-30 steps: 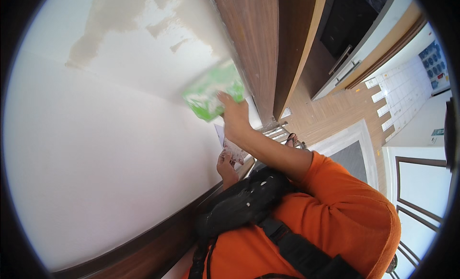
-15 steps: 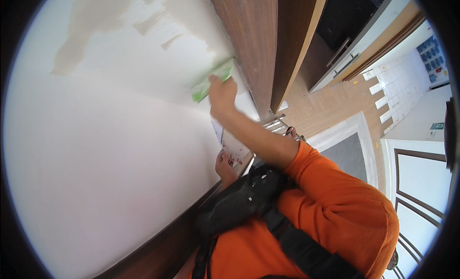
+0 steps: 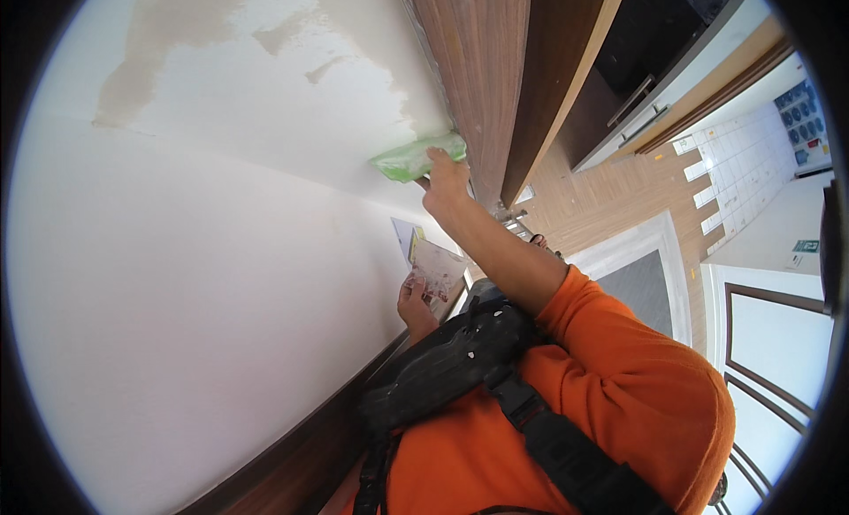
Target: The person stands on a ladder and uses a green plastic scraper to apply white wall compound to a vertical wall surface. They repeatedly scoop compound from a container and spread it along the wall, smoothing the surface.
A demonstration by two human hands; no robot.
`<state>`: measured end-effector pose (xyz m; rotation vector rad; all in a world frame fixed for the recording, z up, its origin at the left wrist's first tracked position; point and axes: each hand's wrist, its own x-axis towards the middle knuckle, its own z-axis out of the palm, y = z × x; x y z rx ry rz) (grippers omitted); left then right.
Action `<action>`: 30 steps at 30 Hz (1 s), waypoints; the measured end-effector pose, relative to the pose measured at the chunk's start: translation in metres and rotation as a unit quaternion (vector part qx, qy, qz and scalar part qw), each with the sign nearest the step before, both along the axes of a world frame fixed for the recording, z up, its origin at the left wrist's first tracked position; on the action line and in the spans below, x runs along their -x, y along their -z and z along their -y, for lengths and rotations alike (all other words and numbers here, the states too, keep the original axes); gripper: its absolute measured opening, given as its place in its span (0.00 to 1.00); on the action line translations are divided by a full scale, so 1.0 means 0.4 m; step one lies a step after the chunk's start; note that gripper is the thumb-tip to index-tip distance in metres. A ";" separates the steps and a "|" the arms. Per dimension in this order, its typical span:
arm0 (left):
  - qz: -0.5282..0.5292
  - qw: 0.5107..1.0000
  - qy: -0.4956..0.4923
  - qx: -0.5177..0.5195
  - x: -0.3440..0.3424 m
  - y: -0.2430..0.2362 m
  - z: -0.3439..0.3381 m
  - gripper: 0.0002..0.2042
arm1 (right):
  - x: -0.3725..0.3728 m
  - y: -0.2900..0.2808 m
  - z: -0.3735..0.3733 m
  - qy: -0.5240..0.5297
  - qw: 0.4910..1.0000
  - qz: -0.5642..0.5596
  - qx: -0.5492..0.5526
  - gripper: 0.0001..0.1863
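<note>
Step in hand, as judged: spreading or smoothing a pale coat over the white wall (image 3: 203, 258), which has uneven beige patches (image 3: 141, 73) at its far left. The right hand (image 3: 447, 180) grips a green-and-white flat spreading tool (image 3: 402, 164), positioned at the wall beside the brown wood-grain panel (image 3: 478, 64); full edge contact cannot be confirmed. The left hand (image 3: 414, 304), nearer, closes its fingers on a pale flat plate with reddish smears (image 3: 440, 265). The next move likely calls for a flat tool angle, even pressure and clearance from the panel.
</note>
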<state>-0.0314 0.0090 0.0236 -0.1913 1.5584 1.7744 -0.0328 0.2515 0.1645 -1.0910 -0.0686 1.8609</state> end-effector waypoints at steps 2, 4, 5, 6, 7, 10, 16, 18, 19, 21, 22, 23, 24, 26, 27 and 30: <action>-0.009 1.000 0.003 -0.003 0.008 -0.001 -0.004 0.11 | 0.009 -0.116 0.003 0.013 0.999 -0.015 -0.036 0.17; -0.010 1.000 0.006 -0.001 0.017 0.003 -0.010 0.11 | 0.013 -0.222 0.020 0.026 0.996 -0.015 -0.088 0.13; -0.009 1.000 0.004 0.001 0.017 0.006 -0.009 0.11 | 0.015 -0.272 0.025 0.020 0.993 -0.019 -0.112 0.12; -0.010 1.000 0.002 0.001 0.016 0.007 -0.007 0.11 | 0.019 -0.317 0.027 0.015 0.990 -0.024 -0.138 0.11; -0.010 1.000 0.001 0.004 0.014 0.006 -0.005 0.11 | 0.026 -0.353 0.033 0.014 0.986 -0.018 -0.164 0.11; -0.012 1.000 -0.001 0.005 0.007 0.008 -0.003 0.11 | 0.003 -0.421 0.084 -0.048 0.967 0.039 -0.247 0.13; -0.013 1.000 -0.010 0.009 0.006 0.004 -0.011 0.12 | -0.104 -0.084 0.149 -0.194 0.971 -0.023 -0.141 0.17; -0.006 1.000 -0.018 0.018 0.000 -0.008 -0.009 0.12 | -0.123 0.076 0.133 -0.184 0.983 -0.001 -0.004 0.19; -0.002 1.000 -0.013 0.022 -0.001 -0.011 -0.005 0.12 | -0.113 0.155 0.111 -0.176 0.983 0.019 0.051 0.20; 0.007 1.000 0.000 0.025 0.002 -0.015 0.001 0.12 | -0.085 0.209 0.074 -0.147 0.988 0.031 0.041 0.20; 0.008 1.000 -0.005 0.023 -0.001 -0.019 0.001 0.12 | -0.072 0.205 0.056 -0.134 0.990 0.036 0.034 0.21; 0.010 1.000 -0.009 0.022 -0.005 -0.024 0.002 0.12 | -0.056 0.200 0.034 -0.118 0.993 0.019 0.023 0.21; 0.011 1.000 -0.013 0.018 -0.006 -0.024 -0.004 0.12 | -0.038 0.161 0.009 -0.101 0.995 0.003 0.009 0.21; 0.012 1.000 -0.012 0.007 -0.003 -0.013 -0.004 0.12 | -0.016 0.067 -0.003 -0.077 0.997 -0.016 -0.013 0.22; 0.012 1.000 -0.012 0.003 0.001 -0.007 -0.002 0.11 | -0.008 0.010 0.001 -0.070 0.997 -0.018 -0.022 0.22; 0.012 1.000 -0.010 -0.010 0.008 0.002 0.005 0.11 | -0.014 -0.155 0.020 -0.044 0.996 -0.036 -0.075 0.20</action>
